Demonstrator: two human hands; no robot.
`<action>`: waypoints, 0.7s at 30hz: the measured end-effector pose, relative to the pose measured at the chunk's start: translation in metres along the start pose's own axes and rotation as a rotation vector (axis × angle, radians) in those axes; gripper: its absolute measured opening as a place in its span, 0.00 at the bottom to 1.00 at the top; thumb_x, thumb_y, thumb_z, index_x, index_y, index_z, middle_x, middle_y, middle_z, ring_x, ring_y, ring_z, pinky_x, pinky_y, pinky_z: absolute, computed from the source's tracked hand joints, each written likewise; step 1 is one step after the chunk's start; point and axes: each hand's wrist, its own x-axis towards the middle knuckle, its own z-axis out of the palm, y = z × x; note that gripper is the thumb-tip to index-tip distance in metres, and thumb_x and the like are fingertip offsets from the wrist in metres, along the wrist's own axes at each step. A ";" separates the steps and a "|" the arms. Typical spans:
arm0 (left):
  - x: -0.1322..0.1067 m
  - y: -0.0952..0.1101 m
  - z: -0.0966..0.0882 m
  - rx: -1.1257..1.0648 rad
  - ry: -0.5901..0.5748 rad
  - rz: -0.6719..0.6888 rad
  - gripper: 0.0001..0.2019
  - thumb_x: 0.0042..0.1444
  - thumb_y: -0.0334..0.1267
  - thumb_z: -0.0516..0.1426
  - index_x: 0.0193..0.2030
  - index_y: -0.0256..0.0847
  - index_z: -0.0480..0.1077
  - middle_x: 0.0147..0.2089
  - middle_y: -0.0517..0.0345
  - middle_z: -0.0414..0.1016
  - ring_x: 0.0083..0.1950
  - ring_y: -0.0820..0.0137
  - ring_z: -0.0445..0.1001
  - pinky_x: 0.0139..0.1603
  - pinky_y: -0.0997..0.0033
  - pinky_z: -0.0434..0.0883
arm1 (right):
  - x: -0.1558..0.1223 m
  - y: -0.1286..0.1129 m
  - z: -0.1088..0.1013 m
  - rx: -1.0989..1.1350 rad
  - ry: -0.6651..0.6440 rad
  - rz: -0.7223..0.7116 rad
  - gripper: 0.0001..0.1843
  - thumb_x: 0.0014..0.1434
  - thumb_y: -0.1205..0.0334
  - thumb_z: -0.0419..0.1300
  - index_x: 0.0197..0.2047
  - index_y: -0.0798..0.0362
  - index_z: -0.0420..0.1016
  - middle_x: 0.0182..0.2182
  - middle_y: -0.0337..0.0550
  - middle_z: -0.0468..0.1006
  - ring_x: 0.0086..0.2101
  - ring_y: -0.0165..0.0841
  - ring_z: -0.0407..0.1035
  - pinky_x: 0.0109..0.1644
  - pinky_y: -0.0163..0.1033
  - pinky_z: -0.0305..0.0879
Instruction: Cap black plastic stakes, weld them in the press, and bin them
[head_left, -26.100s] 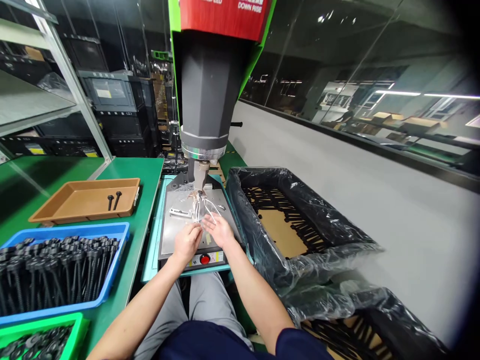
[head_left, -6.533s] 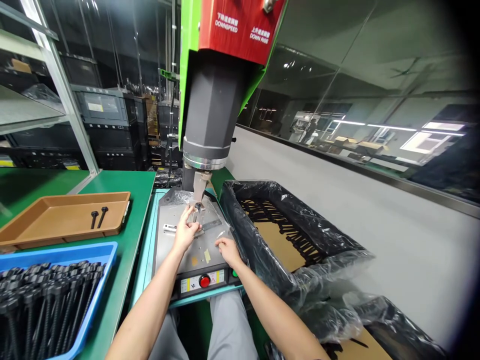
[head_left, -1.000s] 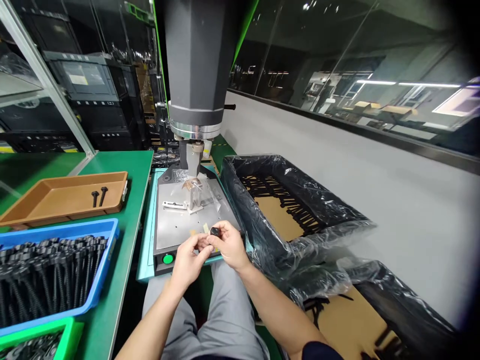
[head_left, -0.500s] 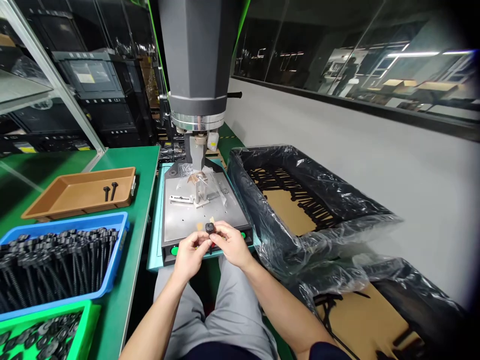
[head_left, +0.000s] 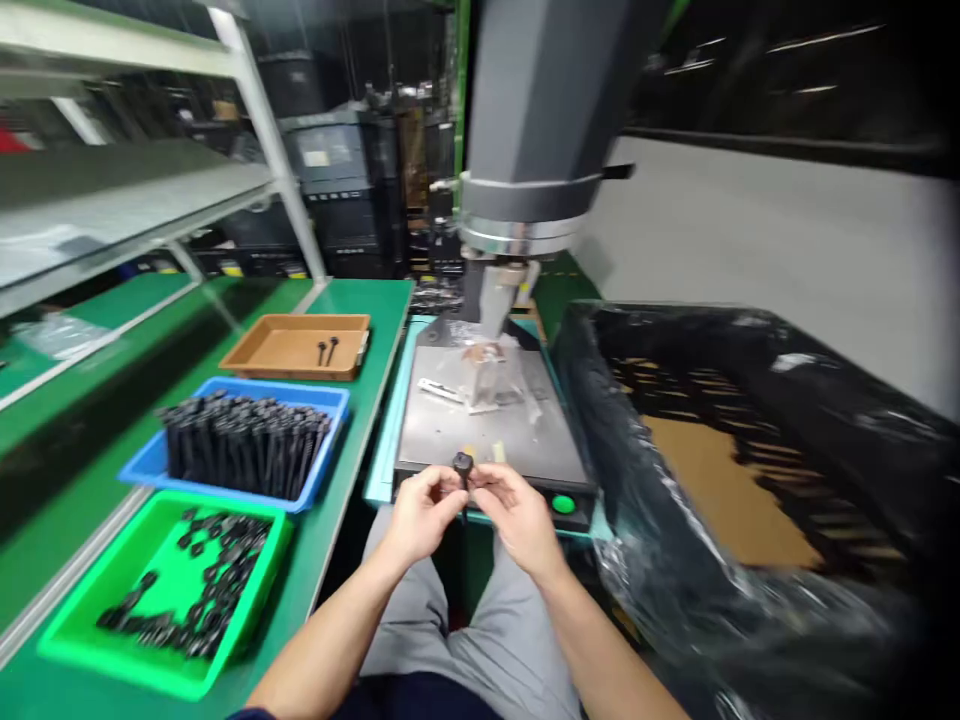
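Observation:
A black bolt-like part (head_left: 463,464) with a wide head stands upright between my hands, in front of the press. My left hand (head_left: 424,512) pinches it from the left, and my right hand (head_left: 517,515) pinches it from the right. Most of its shaft is hidden by my fingers. Beyond my hands, a small clear fixture (head_left: 486,385) sits on the machine's metal plate (head_left: 435,435). To the left, a blue tray (head_left: 341,410) holds many similar long black parts (head_left: 240,445). A green tray (head_left: 79,625) nearer me holds small black ring-like pieces (head_left: 217,590).
The grey press head (head_left: 529,120) hangs over the plate. A green button (head_left: 563,504) is on the machine's front right. A brown tray (head_left: 277,350) with two black parts stands at the back left. At right is a bin lined with black plastic (head_left: 652,480), with cardboard (head_left: 727,490) inside.
My view has turned left, so everything appears further right and more of the green tray shows. Both hands still hold the black part in front of the machine.

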 end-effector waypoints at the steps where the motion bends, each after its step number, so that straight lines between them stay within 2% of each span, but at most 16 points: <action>1: -0.003 0.004 -0.008 0.011 0.038 0.000 0.07 0.52 0.39 0.60 0.31 0.38 0.69 0.29 0.61 0.70 0.30 0.74 0.67 0.34 0.74 0.66 | 0.000 0.004 0.000 0.023 0.013 0.037 0.17 0.54 0.52 0.65 0.44 0.52 0.73 0.40 0.47 0.78 0.39 0.38 0.74 0.45 0.43 0.72; 3: -0.010 0.013 -0.027 0.047 0.122 0.000 0.06 0.53 0.39 0.59 0.31 0.39 0.69 0.30 0.60 0.71 0.31 0.74 0.68 0.34 0.74 0.66 | 0.001 0.011 0.001 0.038 0.032 0.103 0.19 0.53 0.49 0.66 0.43 0.52 0.74 0.39 0.49 0.79 0.40 0.39 0.74 0.45 0.44 0.72; 6: -0.024 0.026 -0.066 0.129 0.289 0.001 0.06 0.52 0.39 0.59 0.33 0.39 0.69 0.33 0.60 0.72 0.33 0.73 0.70 0.35 0.74 0.66 | 0.003 0.018 0.004 0.032 -0.002 0.161 0.21 0.52 0.45 0.66 0.41 0.54 0.75 0.36 0.50 0.80 0.37 0.39 0.75 0.42 0.44 0.74; 11: -0.051 0.045 -0.146 0.379 0.628 -0.006 0.09 0.50 0.42 0.60 0.33 0.40 0.68 0.34 0.59 0.74 0.34 0.71 0.71 0.36 0.73 0.67 | -0.002 0.021 0.004 0.046 -0.057 0.181 0.22 0.51 0.44 0.66 0.40 0.54 0.76 0.33 0.48 0.80 0.31 0.36 0.75 0.38 0.41 0.75; 14: -0.056 0.044 -0.192 0.557 0.837 -0.042 0.10 0.49 0.43 0.60 0.33 0.40 0.68 0.31 0.61 0.72 0.32 0.72 0.70 0.36 0.73 0.67 | -0.005 0.026 -0.001 0.029 -0.056 0.196 0.23 0.51 0.43 0.66 0.39 0.54 0.76 0.32 0.48 0.80 0.30 0.36 0.74 0.36 0.40 0.75; 15: -0.055 0.041 -0.205 0.615 0.861 -0.073 0.09 0.48 0.43 0.60 0.32 0.40 0.68 0.30 0.61 0.72 0.31 0.71 0.70 0.35 0.73 0.67 | -0.006 0.028 -0.002 0.022 -0.058 0.200 0.23 0.51 0.43 0.66 0.39 0.55 0.76 0.32 0.48 0.80 0.30 0.36 0.74 0.36 0.39 0.75; 17: -0.051 0.029 -0.227 0.741 0.837 -0.158 0.09 0.48 0.43 0.59 0.31 0.40 0.69 0.29 0.61 0.72 0.30 0.71 0.69 0.34 0.72 0.66 | -0.007 0.030 -0.004 0.005 -0.068 0.206 0.24 0.51 0.42 0.65 0.39 0.55 0.76 0.32 0.49 0.80 0.30 0.36 0.75 0.36 0.40 0.75; 21: -0.040 0.001 -0.249 0.878 0.696 -0.333 0.07 0.47 0.41 0.58 0.30 0.41 0.70 0.28 0.61 0.74 0.30 0.70 0.71 0.32 0.72 0.65 | -0.010 0.031 -0.006 -0.030 -0.091 0.211 0.23 0.51 0.42 0.65 0.39 0.55 0.76 0.32 0.49 0.81 0.31 0.37 0.75 0.37 0.41 0.75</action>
